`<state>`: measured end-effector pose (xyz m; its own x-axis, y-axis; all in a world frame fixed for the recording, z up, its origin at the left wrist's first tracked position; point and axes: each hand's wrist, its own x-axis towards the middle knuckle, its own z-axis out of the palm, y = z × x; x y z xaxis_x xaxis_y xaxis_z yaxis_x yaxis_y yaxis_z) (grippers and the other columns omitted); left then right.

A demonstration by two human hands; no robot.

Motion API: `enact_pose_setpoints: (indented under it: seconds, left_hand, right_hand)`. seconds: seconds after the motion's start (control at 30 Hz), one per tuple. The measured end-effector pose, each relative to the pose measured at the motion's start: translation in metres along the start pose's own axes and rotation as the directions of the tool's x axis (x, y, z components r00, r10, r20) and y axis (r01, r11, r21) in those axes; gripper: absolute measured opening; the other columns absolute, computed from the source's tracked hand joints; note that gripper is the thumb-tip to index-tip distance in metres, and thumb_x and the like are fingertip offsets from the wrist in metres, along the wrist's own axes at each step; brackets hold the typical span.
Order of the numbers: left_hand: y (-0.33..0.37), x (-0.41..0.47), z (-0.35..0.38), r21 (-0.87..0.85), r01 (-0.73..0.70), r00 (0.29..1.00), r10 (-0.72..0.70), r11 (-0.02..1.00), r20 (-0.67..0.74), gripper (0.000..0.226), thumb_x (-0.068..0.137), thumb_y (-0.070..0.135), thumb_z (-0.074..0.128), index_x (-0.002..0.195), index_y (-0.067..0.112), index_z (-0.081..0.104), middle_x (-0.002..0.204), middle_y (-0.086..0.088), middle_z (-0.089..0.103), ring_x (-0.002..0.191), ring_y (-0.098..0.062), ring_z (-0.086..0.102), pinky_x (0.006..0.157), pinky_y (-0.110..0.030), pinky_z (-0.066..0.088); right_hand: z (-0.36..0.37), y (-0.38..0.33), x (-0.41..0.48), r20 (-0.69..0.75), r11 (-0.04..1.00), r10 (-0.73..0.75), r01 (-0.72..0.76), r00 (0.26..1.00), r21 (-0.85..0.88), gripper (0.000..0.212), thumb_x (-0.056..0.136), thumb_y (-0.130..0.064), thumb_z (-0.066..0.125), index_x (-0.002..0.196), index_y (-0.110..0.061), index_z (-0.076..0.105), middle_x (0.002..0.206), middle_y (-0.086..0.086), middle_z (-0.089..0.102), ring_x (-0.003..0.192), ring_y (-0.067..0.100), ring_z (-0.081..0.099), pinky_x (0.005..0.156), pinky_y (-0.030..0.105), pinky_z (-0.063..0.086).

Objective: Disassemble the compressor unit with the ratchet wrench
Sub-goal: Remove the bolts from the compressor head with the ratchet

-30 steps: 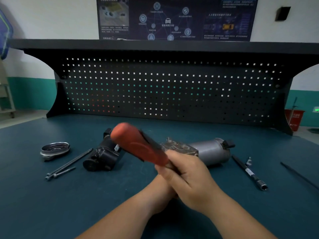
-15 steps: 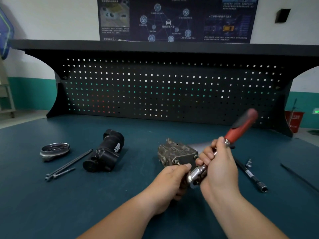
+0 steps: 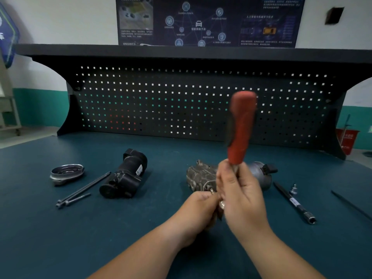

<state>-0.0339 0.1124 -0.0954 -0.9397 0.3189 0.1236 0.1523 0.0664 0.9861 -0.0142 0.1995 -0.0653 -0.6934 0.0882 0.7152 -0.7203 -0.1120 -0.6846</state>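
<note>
- Right hand grips the wrench by its shaft, just under the red handle, which points up and is blurred.
- Left hand curls round the wrench's metal head, low between both hands.
- Compressor lies on the bench, just behind the hands.
- Black housing, long bolts and round cover lie to the left.

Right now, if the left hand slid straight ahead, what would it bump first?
Probably the compressor unit, lying just beyond the left hand; depth is unclear, so they may already touch.
</note>
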Motion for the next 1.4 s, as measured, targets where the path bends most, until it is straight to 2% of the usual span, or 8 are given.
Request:
enact_pose_setpoints:
  seconds: [0.3,0.43,0.57,0.77,0.87,0.97,1.17,1.4]
  left_hand:
    - [0.0,0.002,0.004,-0.123,0.012,1.0,-0.013,0.992,-0.003,0.043,0.097,0.033,0.045,0.057,0.02,0.036,0.045,0.006,0.028,0.037,-0.006,0.022,0.037,-0.017,0.018]
    - [0.002,0.001,0.005,-0.135,0.019,1.0,-0.017,0.991,0.017,0.042,0.096,0.036,0.045,0.057,0.022,0.036,0.049,0.004,0.025,0.039,-0.007,0.02,0.037,-0.017,0.016]
    - [0.0,0.0,0.001,-0.037,-0.004,0.999,0.006,0.999,0.049,0.05,0.09,0.039,0.049,0.044,0.021,0.043,0.046,0.005,0.029,0.041,-0.008,0.02,0.04,-0.019,0.015]
    - [0.001,-0.004,0.006,-0.008,-0.239,0.971,0.239,0.971,-0.013,0.02,0.068,0.052,0.042,0.068,0.044,0.06,0.063,0.018,0.055,0.059,0.004,0.049,0.058,-0.014,0.037]
    - [0.001,-0.003,0.004,-0.044,-0.107,0.993,0.109,0.993,0.045,0.022,0.077,0.035,0.048,0.062,0.02,0.053,0.058,-0.004,0.042,0.051,-0.014,0.036,0.049,-0.026,0.026]
    - [-0.002,0.0,0.001,-0.055,0.023,0.999,-0.02,0.998,0.049,0.052,0.095,0.021,0.044,0.042,0.021,0.045,0.042,0.01,0.038,0.038,-0.005,0.024,0.04,-0.018,0.018]
    - [0.001,0.001,0.005,-0.164,0.05,0.998,-0.043,0.985,0.046,0.043,0.097,0.03,0.045,0.054,0.023,0.04,0.047,0.007,0.028,0.039,-0.006,0.02,0.038,-0.017,0.015]
    - [0.004,-0.002,0.003,-0.132,0.077,0.995,-0.069,0.988,0.067,0.045,0.095,0.035,0.045,0.052,0.024,0.04,0.048,0.007,0.027,0.039,-0.007,0.02,0.039,-0.017,0.016]
  right_hand:
    - [-0.02,0.009,0.019,-0.365,0.741,0.576,-0.279,0.731,0.611,0.034,0.101,-0.035,0.04,0.07,-0.02,0.041,0.043,-0.011,0.03,0.035,0.003,0.028,0.037,0.015,0.031]
    - [-0.016,0.008,0.019,-0.352,0.886,0.373,-0.217,0.858,0.41,0.033,0.101,-0.033,0.038,0.072,-0.018,0.041,0.045,-0.013,0.031,0.039,0.002,0.029,0.04,0.015,0.032]
    - [-0.009,0.005,0.009,-0.056,0.998,-0.012,0.015,0.998,0.061,0.028,0.093,-0.04,0.052,0.07,-0.024,0.046,0.05,-0.011,0.041,0.045,0.0,0.034,0.045,0.014,0.032]
    - [-0.009,0.008,0.002,0.402,0.862,-0.184,0.344,0.897,-0.372,0.045,0.09,-0.045,0.044,0.074,-0.005,0.056,0.063,0.001,0.053,0.059,0.015,0.05,0.057,0.042,0.042]
    - [-0.008,0.005,0.0,0.225,0.959,-0.159,0.204,0.961,-0.196,0.032,0.086,-0.044,0.049,0.069,-0.017,0.052,0.058,-0.006,0.048,0.054,0.004,0.043,0.052,0.022,0.039]
    - [-0.006,-0.001,0.003,-0.033,0.993,0.058,-0.054,0.998,0.101,0.034,0.087,-0.037,0.06,0.068,-0.013,0.046,0.048,-0.011,0.042,0.044,-0.001,0.036,0.046,0.011,0.031]
    - [-0.023,0.0,0.022,-0.27,0.632,0.642,-0.297,0.717,0.716,0.034,0.099,-0.033,0.044,0.068,-0.019,0.042,0.042,-0.01,0.03,0.032,0.003,0.027,0.035,0.013,0.028]
    - [-0.016,-0.001,0.021,-0.288,0.866,0.412,-0.272,0.865,0.42,0.033,0.101,-0.03,0.039,0.07,-0.018,0.043,0.045,-0.011,0.03,0.038,0.004,0.027,0.039,0.016,0.03]
